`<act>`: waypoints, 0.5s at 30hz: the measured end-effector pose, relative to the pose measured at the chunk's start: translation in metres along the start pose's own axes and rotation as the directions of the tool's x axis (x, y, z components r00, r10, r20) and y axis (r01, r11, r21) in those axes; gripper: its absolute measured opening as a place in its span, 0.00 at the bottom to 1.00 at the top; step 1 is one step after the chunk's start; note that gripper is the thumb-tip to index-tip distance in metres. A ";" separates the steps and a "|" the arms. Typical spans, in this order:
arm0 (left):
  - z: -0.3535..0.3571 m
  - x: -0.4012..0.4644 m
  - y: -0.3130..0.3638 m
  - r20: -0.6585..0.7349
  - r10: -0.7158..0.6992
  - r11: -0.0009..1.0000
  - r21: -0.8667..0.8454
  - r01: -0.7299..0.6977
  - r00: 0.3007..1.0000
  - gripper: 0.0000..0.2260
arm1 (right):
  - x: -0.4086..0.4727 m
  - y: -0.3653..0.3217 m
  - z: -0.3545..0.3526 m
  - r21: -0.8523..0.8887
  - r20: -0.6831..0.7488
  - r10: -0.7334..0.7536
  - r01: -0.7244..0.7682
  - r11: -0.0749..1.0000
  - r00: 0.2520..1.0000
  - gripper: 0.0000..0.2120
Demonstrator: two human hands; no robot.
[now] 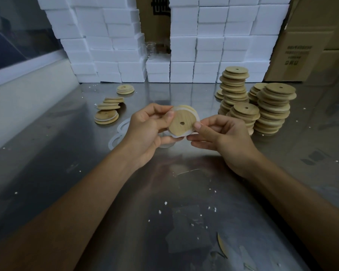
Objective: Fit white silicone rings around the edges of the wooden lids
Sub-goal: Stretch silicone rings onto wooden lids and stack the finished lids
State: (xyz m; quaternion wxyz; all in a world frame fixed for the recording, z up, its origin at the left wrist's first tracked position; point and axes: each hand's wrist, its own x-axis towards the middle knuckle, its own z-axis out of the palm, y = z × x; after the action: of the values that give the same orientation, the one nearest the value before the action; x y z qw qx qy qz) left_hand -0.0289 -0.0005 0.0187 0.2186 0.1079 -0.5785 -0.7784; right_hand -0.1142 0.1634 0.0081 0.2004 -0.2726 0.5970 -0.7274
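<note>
A brushed steel desk (pixel 86 173) fills the view, flecked with small white crumbs, and a wall of stacked white foam blocks (pixel 110 45) rises along its far edge, split by a gap that shows a brown carton (pixel 155 16) and some clear glassware low down. On the far left of the desk lie a few finished lids (pixel 106 116), some leaning on one another, with one more (pixel 125 89) set apart nearer the foam. Just right of them, loose white silicone rings (pixel 116 136) lie flat on the steel, partly hidden behind the left hand (pixel 145 130). That hand is raised above the desk with its fingers curled, thumb and fingertips pinching the left rim of a round wooden lid (pixel 181 122) with a small hole at its centre. A white silicone ring (pixel 196 112) runs round the lid's edge, showing as a pale band along the top, the right side and the bottom; how fully it is seated there cannot be told. The right hand (pixel 221 133) grips the lid's lower right edge, thumb on the wooden face near the rim and fingers curled beneath. Behind and to the right stand several tall, uneven stacks of bare wooden lids (pixel 272 110), close together. Cardboard boxes (pixel 301 53) stand at the far right behind them.
</note>
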 end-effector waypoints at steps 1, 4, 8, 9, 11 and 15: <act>0.000 0.000 0.000 0.004 -0.001 1.000 -0.005 0.001 1.000 0.06 | 0.000 0.000 0.000 0.020 0.005 0.012 -0.012 1.000 1.000 0.10; 0.000 0.000 0.001 0.010 -0.011 1.000 -0.023 0.012 1.000 0.05 | 0.001 -0.001 -0.003 0.080 0.041 0.061 -0.065 0.995 0.997 0.08; 0.000 -0.001 0.003 0.031 -0.038 0.999 -0.021 0.039 0.999 0.02 | 0.002 -0.004 -0.010 0.091 0.101 0.098 -0.107 0.990 0.990 0.06; 0.001 -0.001 0.003 0.034 -0.047 0.999 -0.018 0.048 0.998 0.02 | 0.002 -0.004 -0.011 0.081 0.103 0.095 -0.103 0.991 0.990 0.06; 0.001 -0.002 0.003 0.037 -0.075 0.997 -0.032 0.076 0.997 0.03 | 0.002 -0.004 -0.012 0.040 0.089 0.066 -0.070 0.997 0.994 0.07; 0.002 -0.002 0.001 0.010 -0.129 0.986 -0.108 0.130 0.992 0.03 | 0.001 -0.001 -0.004 -0.018 0.010 -0.026 0.027 0.999 1.000 0.06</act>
State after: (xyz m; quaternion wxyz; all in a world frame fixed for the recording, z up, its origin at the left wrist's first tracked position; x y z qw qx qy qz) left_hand -0.0283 0.0022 0.0198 0.1724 0.1322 -0.5274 -0.8214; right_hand -0.1171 0.1662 0.0087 0.1912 -0.2858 0.5989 -0.7232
